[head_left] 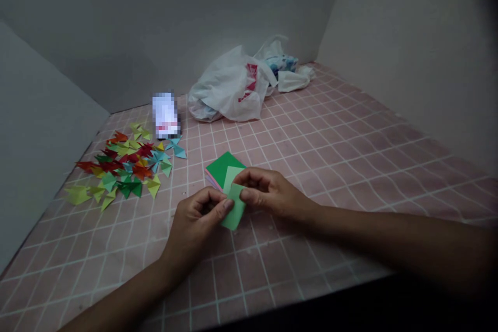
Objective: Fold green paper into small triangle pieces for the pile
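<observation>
My left hand (198, 218) and my right hand (268, 192) meet over a pink tiled surface (330, 155). Both pinch a small light green folded paper (235, 207) between thumb and fingers, the left hand at its lower left edge, the right hand at its upper right. Just behind the paper lies a small stack of square sheets (221, 168) with a dark green one on top and pink edges showing beneath.
A pile of several folded paper triangles (124, 166) in red, green, yellow and blue lies at the left. A blurred white packet (165, 114) stands behind it. White plastic bags (241, 83) sit in the far corner by grey walls.
</observation>
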Demonstrator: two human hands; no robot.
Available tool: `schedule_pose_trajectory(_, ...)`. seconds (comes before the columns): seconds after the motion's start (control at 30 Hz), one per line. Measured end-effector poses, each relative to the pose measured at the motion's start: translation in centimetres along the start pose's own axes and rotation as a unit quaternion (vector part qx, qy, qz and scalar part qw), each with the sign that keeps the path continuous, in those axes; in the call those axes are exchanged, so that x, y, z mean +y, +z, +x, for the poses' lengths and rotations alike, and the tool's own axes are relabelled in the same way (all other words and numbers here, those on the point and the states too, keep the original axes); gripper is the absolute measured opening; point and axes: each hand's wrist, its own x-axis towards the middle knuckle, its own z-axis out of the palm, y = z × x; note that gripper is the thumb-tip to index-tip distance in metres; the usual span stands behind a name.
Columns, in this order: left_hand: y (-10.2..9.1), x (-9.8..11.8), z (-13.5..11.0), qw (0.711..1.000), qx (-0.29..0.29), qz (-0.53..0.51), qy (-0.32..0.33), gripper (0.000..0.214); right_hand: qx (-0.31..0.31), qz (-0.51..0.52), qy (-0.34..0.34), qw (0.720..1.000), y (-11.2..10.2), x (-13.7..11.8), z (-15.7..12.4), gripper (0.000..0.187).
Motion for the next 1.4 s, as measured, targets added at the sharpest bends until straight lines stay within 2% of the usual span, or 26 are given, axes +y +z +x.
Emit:
schedule_pose_trajectory(0.07,0.1,0.1,-0.2,1.0,0.0,0.021,0.015,0.022,-0.028,-0.001,0.042,0.999,0.1,0.3,0.1,0.033)
schedule_pose_trajectory(0.13,0.2,0.1,-0.3,0.999,0.001,0.028,0.024,0.022,-0.028,-0.005,0.062,0.998,0.1,0.6,0.0,0.035)
schedule_pose_trajectory(0.33,0.2,0.1,-0.2,1.0,-0.004,0.016,0.024,0.023,0.0,-0.033,0.033,0.999,0.1,0.3,-0.2,0.035)
schedule_pose_trajectory(0.57,0.1,0.0,-0.2,0.999,0.013,-0.052,0.0,0.022,0.061,0.102,0.05,0.992,0.3,0.2,-0.1,0.03)
schedule_pose_trajectory(0.63,0.3,-0.1,-0.2,0.997,0.011,-0.077,-0.001,0.021,0.04,0.112,0.051,0.992,0.5,0.3,-0.1,0.031)
schedule_pose_trajectory(0.73,0.5,-0.4,-0.3,0.997,0.002,-0.078,0.016,0.021,-0.036,0.08,0.059,0.994,0.7,0.7,-0.1,0.032)
schedule_pose_trajectory(0.8,0.6,-0.6,-0.4,0.997,-0.009,-0.072,0.02,0.021,-0.056,0.052,0.055,0.996,0.7,0.9,-0.1,0.032)
schedule_pose_trajectory(0.9,0.4,-0.9,-0.4,0.997,-0.03,-0.068,0.009,0.022,-0.048,0.009,0.047,0.998,0.6,1.1,-0.2,0.03)
schedule_pose_trajectory(1.0,0.3,-0.9,-0.5,0.997,-0.049,-0.049,0.016,0.024,-0.025,-0.078,0.022,0.996,0.5,0.8,-0.5,0.029)
schedule_pose_trajectory(1.1,0.4,-0.6,-0.7,0.998,-0.043,-0.037,0.028,0.025,-0.001,-0.165,-0.012,0.986,0.5,0.4,-0.8,0.031)
schedule_pose_trajectory(1.17,0.6,-0.4,-0.8,0.998,-0.032,-0.046,0.021,0.024,0.011,-0.183,-0.026,0.983,0.7,0.2,-1.0,0.034)
schedule_pose_trajectory(1.27,0.8,-0.4,-0.9,0.998,-0.009,-0.066,0.006,0.025,0.014,-0.126,-0.021,0.992,0.9,0.2,-0.9,0.035)
schedule_pose_trajectory(1.4,0.8,-0.8,-0.9,0.995,0.007,-0.094,0.011,0.023,-0.056,0.014,0.035,0.998,1.1,0.4,-0.7,0.034)
